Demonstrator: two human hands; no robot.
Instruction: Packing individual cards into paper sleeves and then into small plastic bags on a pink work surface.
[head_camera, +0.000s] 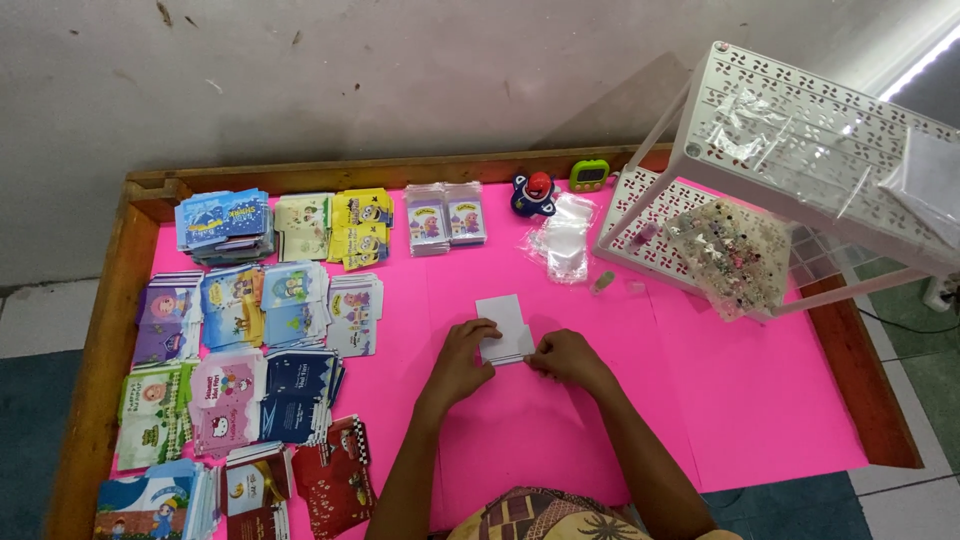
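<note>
Left hand (462, 358) and right hand (566, 357) pinch the lower edge of a small white folded paper card (505, 326) with closed fingers. It lies flat on the pink-covered tabletop (760, 400). Bare pink surface extends right; stacked printed envelopes (250, 330) sit left.

printed packet stacks (250, 330), white rack (800, 160), toy (533, 193)

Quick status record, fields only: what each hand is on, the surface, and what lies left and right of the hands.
Left hand: fingers on the left edge of the white card
Right hand: pinching the card's lower right edge
White card: lying flat on the pink sheet, between both hands
Surface: wooden-rimmed table covered by the pink sheet
Left of hands: stacks of printed packets in rows
Right of hands: white perforated rack with a bag of beads
Behind card: clear plastic bags, small toy
</note>
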